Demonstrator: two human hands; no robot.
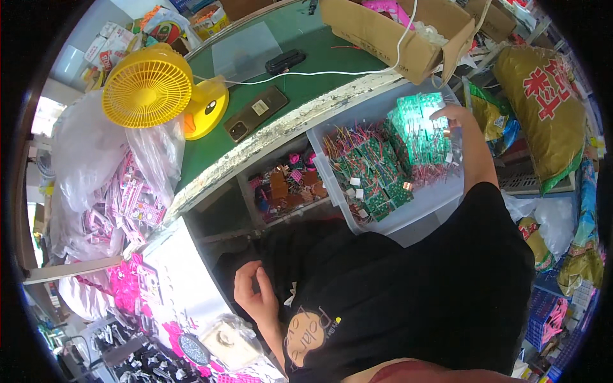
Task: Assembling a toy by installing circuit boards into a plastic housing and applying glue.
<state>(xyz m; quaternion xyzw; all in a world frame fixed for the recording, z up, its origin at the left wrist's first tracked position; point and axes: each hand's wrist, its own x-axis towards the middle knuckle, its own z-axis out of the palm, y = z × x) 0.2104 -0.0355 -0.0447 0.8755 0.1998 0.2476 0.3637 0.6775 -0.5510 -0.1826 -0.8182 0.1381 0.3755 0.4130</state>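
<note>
At far left, clear plastic bags [89, 153] packed with pink printed pieces [137, 198]; lower down, bright pink parts [128, 284] and a heap of small black parts [143, 357]. Next, 1 yellow fan [148, 89] on the green table [191, 163]. Just to the right, 1 dark phone [257, 115] lying aslant on the same surface, near a small black case [285, 62] and a white cable [319, 74] running off toward the right. Nearer the camera, the left hand [257, 295] in front of a black shirt [383, 281], with fingers loosely curled and thumb held apart. At center, below the table's worn white edge, an open tray [297, 216] of pink and brown parts. Immediately to the right, a translucent plastic bin [424, 220] full of green circuit boards [377, 166], tangled with red wires and white connectors [355, 182]. Above the bin, at the table's right end, 1 open cardboard box [367, 32]. Inside the bin, toward the far right, a brightly lit group of boards [418, 127], with the right hand [454, 116] at the upper edge; impossible to tell whether clamped on a board or merely resting there. Both hands well apart. At far right, 1 large gold sack [543, 108] with red lettering, and farther down, a blue crate [536, 309] beside more pink parts.
</note>
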